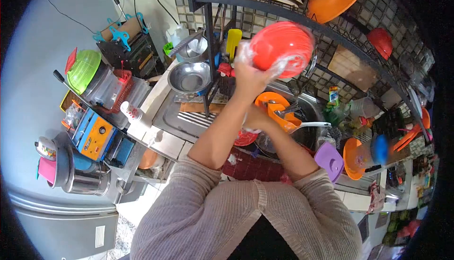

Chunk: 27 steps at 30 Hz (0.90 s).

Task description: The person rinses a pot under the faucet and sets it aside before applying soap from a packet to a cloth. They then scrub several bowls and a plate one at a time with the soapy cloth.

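My left hand (251, 73) is raised above the sink, gripping a soapy red bowl (279, 44) whose outside carries white suds. Lower down, my right hand (256, 119) passes behind my left forearm, so most of its fingers are hidden. White foam shows beside that hand, close to a red dish (246, 138) at the front of the sink. Just beyond my right wrist, an orange bowl (270, 98) and an orange container with metal utensils stand in the sink (309, 100). A white-handled pan or ladle (314, 124) lies across them.
A black dish rack (265, 5) spans the area above the sink. Steel bowls (190, 76) stand at left, near stacked paper cups (130, 111). A purple lid (329, 161) and an orange plate (353, 158) lie at right. A green dish-soap pack (334, 96) stands behind.
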Tool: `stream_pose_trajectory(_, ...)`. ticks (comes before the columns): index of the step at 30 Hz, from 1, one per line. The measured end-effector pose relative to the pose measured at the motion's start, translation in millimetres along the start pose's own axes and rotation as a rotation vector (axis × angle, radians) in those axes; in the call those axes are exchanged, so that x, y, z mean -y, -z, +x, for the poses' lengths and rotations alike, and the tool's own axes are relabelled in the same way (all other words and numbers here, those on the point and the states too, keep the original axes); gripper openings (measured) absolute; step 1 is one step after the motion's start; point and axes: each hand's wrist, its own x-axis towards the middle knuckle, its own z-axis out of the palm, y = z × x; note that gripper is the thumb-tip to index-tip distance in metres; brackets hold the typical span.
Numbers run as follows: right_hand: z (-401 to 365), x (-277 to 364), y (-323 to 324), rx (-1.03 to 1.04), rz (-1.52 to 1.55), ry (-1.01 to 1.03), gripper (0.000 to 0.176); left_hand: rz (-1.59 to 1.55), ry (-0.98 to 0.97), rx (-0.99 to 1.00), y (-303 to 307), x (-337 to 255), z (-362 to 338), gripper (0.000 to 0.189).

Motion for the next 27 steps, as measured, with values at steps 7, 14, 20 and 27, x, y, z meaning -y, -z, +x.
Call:
stream_pose_trajectory(7,24.4,-48.1,-79.9,0.181,0.503,0.235,0.057,0.088,-0.008,0.137,-20.0,8.3,-13.3,0.056)
stream_pose_trajectory(14,-12.1,46.7,44.2,0.514,0.305,-0.127,0.066,0.164,-0.043,0.177,-5.0,8.8,-13.1,0.058)
stream_pose_trajectory(20,-6.1,6.6,-45.8,0.338,0.133,0.179,0.057,0.151,-0.128,0.142,-11.8,7.4,-16.6,0.057)
stream_pose_trajectory(27,-12.9,-3.6,32.3,0.297,0.599,-0.344,0.037,-0.023,0.055,-0.044,21.0,-19.2,-18.5,0.058)
